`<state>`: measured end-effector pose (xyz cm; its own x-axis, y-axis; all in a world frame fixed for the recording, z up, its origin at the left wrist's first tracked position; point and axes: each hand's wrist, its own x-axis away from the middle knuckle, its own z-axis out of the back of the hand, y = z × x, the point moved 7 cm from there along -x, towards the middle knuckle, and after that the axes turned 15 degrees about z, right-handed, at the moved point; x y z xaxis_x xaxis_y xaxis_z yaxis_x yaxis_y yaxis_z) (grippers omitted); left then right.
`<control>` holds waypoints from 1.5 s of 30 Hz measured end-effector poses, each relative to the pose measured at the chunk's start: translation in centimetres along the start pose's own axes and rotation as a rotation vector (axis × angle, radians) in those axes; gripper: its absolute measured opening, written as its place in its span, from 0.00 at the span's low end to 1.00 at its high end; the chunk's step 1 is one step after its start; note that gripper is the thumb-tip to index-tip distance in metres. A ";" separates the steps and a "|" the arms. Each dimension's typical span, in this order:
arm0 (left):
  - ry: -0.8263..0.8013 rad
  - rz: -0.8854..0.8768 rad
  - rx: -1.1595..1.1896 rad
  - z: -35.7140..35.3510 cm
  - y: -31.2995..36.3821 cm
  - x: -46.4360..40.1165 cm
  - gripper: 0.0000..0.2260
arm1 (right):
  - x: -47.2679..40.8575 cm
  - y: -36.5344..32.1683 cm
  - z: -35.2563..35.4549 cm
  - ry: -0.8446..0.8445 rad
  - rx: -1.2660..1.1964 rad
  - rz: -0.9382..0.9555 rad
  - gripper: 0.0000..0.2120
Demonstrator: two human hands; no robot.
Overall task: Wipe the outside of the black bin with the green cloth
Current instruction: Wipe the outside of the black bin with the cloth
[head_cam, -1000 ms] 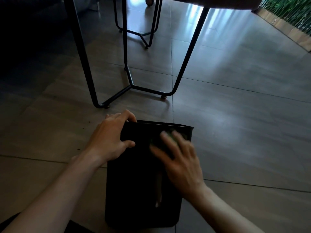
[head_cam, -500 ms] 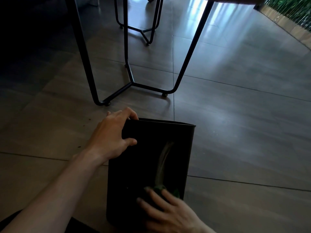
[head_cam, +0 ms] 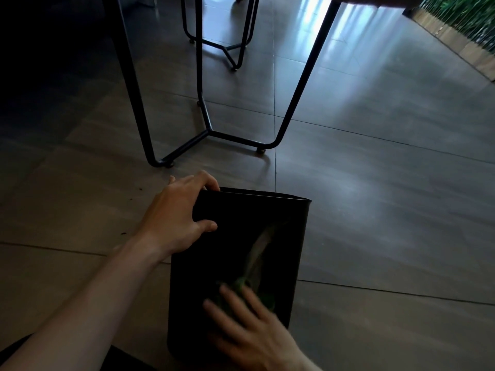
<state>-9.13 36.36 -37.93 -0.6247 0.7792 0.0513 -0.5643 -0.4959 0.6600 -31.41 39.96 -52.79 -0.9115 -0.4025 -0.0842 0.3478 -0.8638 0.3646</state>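
The black bin lies tipped on the tiled floor, its open rim pointing away from me. My left hand grips the rim's left corner, fingers over the edge and thumb on the bin's upper side. My right hand lies flat with straight fingers on the lower part of that side, pressing the green cloth. Only a dark green bit of the cloth shows beyond my fingertips. A pale streak runs up the bin's side above the cloth.
A black metal table frame stands on the floor just beyond the bin, with a second frame further back. A planter edge with green plants is at the far right. The floor is grey tile with a few dark specks to the left.
My right hand slid the cloth from near the rim down the bin's side towards me, then came slightly back up. My left hand kept its grip on the rim.
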 end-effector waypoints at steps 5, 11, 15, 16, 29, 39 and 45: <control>-0.010 -0.025 0.012 0.0 0.2 0.4 0.27 | 2.0 -0.4 -0.7 -0.112 0.137 0.263 0.29; -0.028 -0.030 0.014 -0.2 0.1 0.1 0.27 | 2.4 13.1 4.7 0.239 -0.099 -0.410 0.28; -0.040 -0.026 0.015 -0.1 0.1 0.0 0.27 | 1.3 15.2 5.8 0.395 -0.151 -0.823 0.26; -0.035 -0.028 0.011 -0.1 0.1 0.0 0.27 | 0.5 13.8 5.4 0.395 -0.152 -0.833 0.27; -0.023 -0.045 0.007 -0.1 0.7 0.4 0.26 | 3.1 11.2 4.4 0.312 -0.180 -0.687 0.29; -0.006 -0.023 -0.001 0.1 0.7 0.3 0.26 | -0.6 2.2 1.2 0.150 -0.096 -0.215 0.20; -0.002 -0.035 0.032 -0.1 1.0 0.5 0.26 | 2.4 5.5 2.6 0.160 -0.128 -0.276 0.21</control>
<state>-10.06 36.25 -37.31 -0.6036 0.7967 0.0288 -0.5686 -0.4555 0.6850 -32.21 35.02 -48.58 -0.9326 -0.1821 -0.3115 0.1269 -0.9737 0.1892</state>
